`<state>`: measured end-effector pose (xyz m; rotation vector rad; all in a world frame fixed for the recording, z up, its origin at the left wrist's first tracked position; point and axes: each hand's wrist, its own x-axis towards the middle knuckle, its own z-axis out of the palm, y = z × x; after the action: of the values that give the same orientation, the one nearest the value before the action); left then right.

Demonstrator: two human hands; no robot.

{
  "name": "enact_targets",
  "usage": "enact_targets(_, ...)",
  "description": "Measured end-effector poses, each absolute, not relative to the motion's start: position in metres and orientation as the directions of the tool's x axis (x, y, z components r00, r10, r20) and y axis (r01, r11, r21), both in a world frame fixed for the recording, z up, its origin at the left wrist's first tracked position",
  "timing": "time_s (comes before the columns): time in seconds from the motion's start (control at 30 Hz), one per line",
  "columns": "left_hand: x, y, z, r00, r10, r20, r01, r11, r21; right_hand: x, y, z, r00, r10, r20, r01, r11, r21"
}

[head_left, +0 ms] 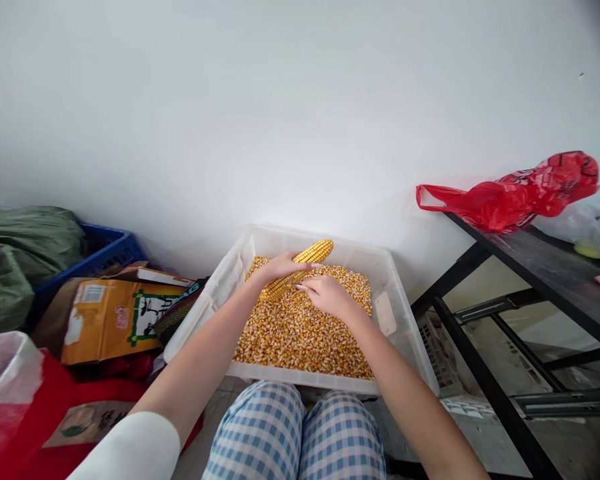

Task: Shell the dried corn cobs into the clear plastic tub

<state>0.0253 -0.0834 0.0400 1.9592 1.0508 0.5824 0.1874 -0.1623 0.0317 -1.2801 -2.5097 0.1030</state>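
Observation:
My left hand is wrapped round a yellow ear of corn, which slants up and to the right above a heap of loose kernels. Just below the ear, my right hand is closed, its fingertips against or very near the cob's side. A thin, dark-tipped bit shows at those fingertips, too small to name. The kernels lie in a translucent plastic bin, with both hands over it.
Left of the bin are a yellow cardboard box, a blue crate and a red-and-white bag. At right stands a black-framed table bearing a red plastic bag. A white wall rises behind.

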Motion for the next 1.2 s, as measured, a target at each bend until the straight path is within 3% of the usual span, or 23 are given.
enact_targets(0.17,0.027,-0.082,0.040,0.547,0.837,-0.016,0.456,-0.282,0.844,0.190,-0.158,0.030,-0.487,0.847,0.211,0.759,0.531,-0.377)
enact_targets(0.27,0.028,-0.081,0.039,0.558,0.830,-0.033,0.415,-0.245,0.876,0.193,-0.156,0.030,-0.410,0.888,0.209,0.796,0.460,-0.394)
enact_targets(0.57,0.027,-0.084,0.043,0.479,0.876,-0.060,0.427,-0.173,0.887,0.196,-0.160,0.040,-0.385,0.880,0.280,0.875,0.444,-0.192)
enact_targets(1.2,0.032,-0.084,0.037,0.448,0.893,0.031,0.519,-0.289,0.805,0.167,-0.173,0.025,-0.279,0.936,0.213,0.958,0.287,-0.005)
